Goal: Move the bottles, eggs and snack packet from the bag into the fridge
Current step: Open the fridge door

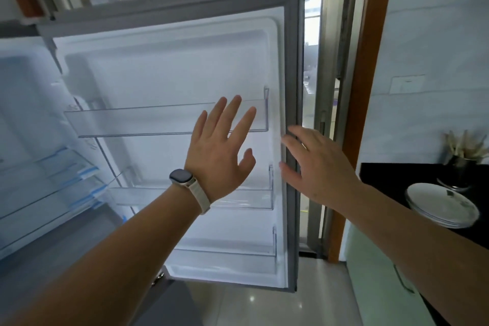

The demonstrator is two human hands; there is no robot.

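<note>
The fridge door stands wide open in front of me, its white inner side facing me with three clear door shelves, all bare. My left hand, with a watch on the wrist, is spread open in front of the door's inner panel and holds nothing. My right hand is open too, its fingers resting at the grey seal on the door's right edge. The fridge's interior with glass shelves shows at the left. No bag, bottles, eggs or snack packet are in view.
A black counter at the right carries a stack of white plates and a holder with utensils. A green cabinet front sits below it. A glass door and wooden frame stand behind the fridge door. Tiled floor lies below.
</note>
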